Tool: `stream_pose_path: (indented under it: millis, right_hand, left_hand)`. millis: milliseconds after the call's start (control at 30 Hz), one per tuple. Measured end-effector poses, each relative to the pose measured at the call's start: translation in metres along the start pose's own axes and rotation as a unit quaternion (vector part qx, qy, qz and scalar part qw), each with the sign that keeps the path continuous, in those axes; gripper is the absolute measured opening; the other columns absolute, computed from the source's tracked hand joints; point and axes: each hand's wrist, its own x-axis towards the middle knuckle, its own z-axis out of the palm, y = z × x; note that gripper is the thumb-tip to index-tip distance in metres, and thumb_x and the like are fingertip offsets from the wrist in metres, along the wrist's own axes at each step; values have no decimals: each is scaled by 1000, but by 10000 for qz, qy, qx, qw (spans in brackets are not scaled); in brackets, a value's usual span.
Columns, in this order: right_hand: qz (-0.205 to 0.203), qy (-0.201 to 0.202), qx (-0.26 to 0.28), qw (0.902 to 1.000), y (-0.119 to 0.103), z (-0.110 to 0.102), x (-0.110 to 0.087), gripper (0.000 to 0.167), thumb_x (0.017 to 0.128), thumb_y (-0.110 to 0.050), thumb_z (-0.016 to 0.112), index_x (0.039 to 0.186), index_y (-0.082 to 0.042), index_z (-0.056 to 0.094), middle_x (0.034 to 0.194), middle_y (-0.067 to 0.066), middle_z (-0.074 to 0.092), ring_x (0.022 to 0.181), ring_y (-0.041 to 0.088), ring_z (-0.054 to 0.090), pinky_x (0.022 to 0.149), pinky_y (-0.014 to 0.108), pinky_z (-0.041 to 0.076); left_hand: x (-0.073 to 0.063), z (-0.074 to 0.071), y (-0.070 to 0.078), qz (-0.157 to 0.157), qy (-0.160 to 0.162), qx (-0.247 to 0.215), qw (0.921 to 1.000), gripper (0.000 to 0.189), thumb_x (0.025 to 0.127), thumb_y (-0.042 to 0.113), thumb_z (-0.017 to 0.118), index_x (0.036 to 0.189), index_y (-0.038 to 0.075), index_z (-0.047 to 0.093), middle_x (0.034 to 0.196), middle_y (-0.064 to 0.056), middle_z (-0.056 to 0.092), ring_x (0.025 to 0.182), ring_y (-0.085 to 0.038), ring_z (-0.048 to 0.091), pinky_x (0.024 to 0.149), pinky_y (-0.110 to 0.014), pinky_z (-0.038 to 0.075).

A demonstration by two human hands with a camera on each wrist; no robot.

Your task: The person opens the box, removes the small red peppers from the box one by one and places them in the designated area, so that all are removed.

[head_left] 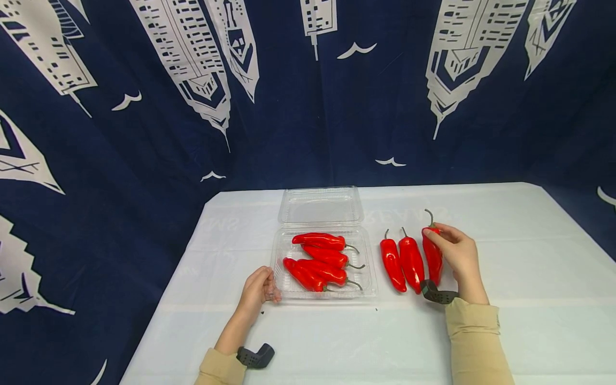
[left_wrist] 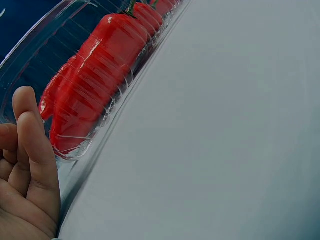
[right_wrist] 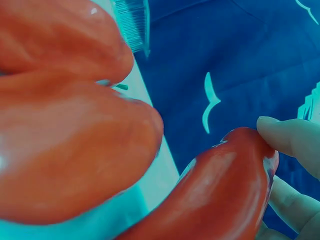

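Observation:
A clear plastic container [head_left: 370,278] lies with its lid [head_left: 320,206] folded back behind it. Several red peppers [head_left: 322,240] with green stems lie in its base. At the near left corner of the base, my left hand [head_left: 257,291] holds the edge; its fingers [left_wrist: 37,145] show against the wall in the left wrist view. To the right, my right hand [head_left: 457,254] pinches a red pepper [head_left: 433,259] near its stem end, between thumb and fingers. Two more red peppers, one outer [head_left: 393,264] and one middle [head_left: 411,264], lie just left of it.
A white cloth [head_left: 337,342] covers the table. Dark blue fabric [head_left: 327,128] with white building and bird prints hangs behind it. Small dark specks [head_left: 262,312] lie on the cloth near the container. Each wrist wears a black camera band.

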Motion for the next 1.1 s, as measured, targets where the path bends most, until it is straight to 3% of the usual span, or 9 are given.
stream_pose_path:
  millis: [267,500,600,667,733,833,933,1100]
  right_hand:
    - [13,-132,-37,9999,-3,1,-5,81,77,-69,56,137,-15,47,131,16,50,115,31,47,89,45,47]
    - [184,-231,113,9995,-43,-4,-37,74,83,-57,58,136,-7,46,131,21,49,114,32,49,90,38,48]
    - [223,-216,267,9992,-59,-7,-50,70,85,-50,60,135,-3,46,130,24,49,113,33,50,81,31,50]
    - [265,-165,247,9992,-63,-7,-54,68,86,-49,59,134,-3,47,129,23,50,111,31,51,69,20,49]
    - [286,-141,245,9992,-64,-6,-55,68,86,-49,59,134,-2,46,130,23,50,111,31,51,67,17,49]
    - [331,-159,350,9987,-63,-5,-55,67,88,-46,58,135,-2,44,131,23,48,115,33,50,84,30,51]
    - [353,-161,427,9983,-62,-2,-55,64,90,-43,57,136,-1,43,133,24,47,117,34,48,96,43,43]
    - [413,-80,482,9980,-62,3,-55,60,91,-40,56,137,-3,43,133,21,48,117,31,48,97,39,44]
  left_hand:
    - [1,1,0,-61,129,43,9999,23,98,16,34,79,5,40,56,-1,36,48,-12,53,49,-24,48]
    - [0,1,0,-77,150,63,9998,23,98,16,33,79,5,40,56,-2,35,47,-13,52,49,-24,47]
    - [0,1,0,-85,157,35,9998,22,97,16,34,79,5,40,56,-2,35,47,-13,52,49,-25,47]
    - [1,1,0,-89,157,23,9998,22,97,16,34,79,5,40,56,-2,35,47,-13,52,48,-25,47]
    - [1,1,0,-86,159,20,9998,22,97,16,34,79,5,40,56,-2,35,47,-13,53,48,-25,47]
    - [1,1,-1,-76,152,25,9999,23,98,16,34,79,5,40,56,-2,36,47,-13,53,48,-25,47]
    - [1,0,-2,-62,140,14,9999,23,98,16,34,78,5,40,56,-2,36,47,-13,53,48,-25,48]
    - [1,0,-1,-52,136,-44,9999,23,98,15,35,78,5,40,56,-2,36,47,-13,53,48,-25,48]
